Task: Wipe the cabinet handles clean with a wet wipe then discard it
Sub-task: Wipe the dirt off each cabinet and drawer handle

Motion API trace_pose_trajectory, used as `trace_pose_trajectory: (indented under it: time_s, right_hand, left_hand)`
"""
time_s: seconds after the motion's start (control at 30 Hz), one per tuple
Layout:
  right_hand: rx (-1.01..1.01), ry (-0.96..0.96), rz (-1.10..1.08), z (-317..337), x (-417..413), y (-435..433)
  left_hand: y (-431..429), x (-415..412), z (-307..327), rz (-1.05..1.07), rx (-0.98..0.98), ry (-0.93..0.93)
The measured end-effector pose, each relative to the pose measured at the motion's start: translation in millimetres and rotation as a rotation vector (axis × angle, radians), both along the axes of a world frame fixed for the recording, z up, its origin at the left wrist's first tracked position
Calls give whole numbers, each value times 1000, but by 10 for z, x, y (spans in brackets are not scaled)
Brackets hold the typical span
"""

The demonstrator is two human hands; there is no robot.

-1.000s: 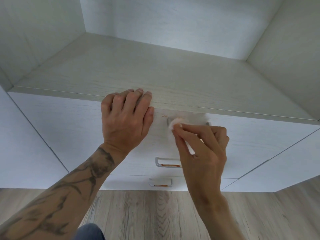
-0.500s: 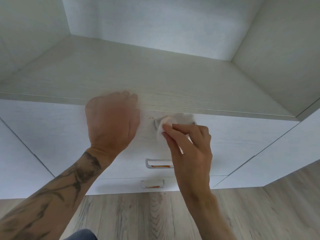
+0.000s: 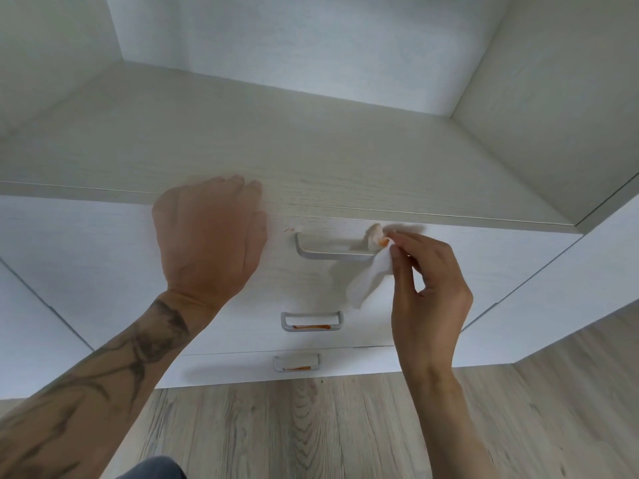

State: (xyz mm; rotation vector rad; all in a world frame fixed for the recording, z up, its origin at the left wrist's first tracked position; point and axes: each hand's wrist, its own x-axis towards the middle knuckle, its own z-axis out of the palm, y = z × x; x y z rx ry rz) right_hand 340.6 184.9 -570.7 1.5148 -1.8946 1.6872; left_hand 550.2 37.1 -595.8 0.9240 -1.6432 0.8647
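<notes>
cabinet (image 3: 311, 150): white wood-grain unit w/ 3 drawers stacked in front, seen from above
floor (image 3: 311, 426): light wood planks
left hand (image 3: 207, 236): flat on the top drawer front, fingers straight-ish and reaching over the top edge, holding nothing. Kinda blurry tho
right hand (image 3: 428, 292): thumb + fingertips pinching the wet wipe
wet wipe (image 3: 370, 281): white w/ an orange blotch, bunched against the right end of the top handle, rest hangs down
top handle (image 3: 332, 254): silver bar, looks clean afaict
middle handle (image 3: 311, 321) & bottom handle (image 3: 296, 363): orange smear on both
orange speck (image 3: 287, 229): on the drawer front, just left of the top handle

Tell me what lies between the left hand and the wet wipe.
In the head view: the top handle and a small orange smear.
</notes>
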Motion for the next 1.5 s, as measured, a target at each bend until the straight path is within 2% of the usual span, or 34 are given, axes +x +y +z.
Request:
trace_pose_trajectory:
  time_s: [0.23, 0.43, 0.6, 1.0, 1.33, 1.5]
  right_hand:
    - [-23, 51, -13, -81, 65, 111]
    - [8, 16, -24, -20, 69, 45]
    - [-30, 63, -6, -50, 140, 167]
    - [-54, 264, 102, -79, 644, -159]
    - [-229, 260, 6, 34, 900, -485]
    - [-114, 348, -21, -72, 841, -407]
  left_hand:
    - [-12, 0, -20, 7, 10, 4]
    - [-27, 1, -26, 6, 6, -1]
    - [-36, 3, -30, 16, 1, -9]
    - [4, 1, 8, 23, 2, -9]
    - [10, 0, 10, 44, -3, -16]
    - [-3, 6, 6, 36, 0, -23]
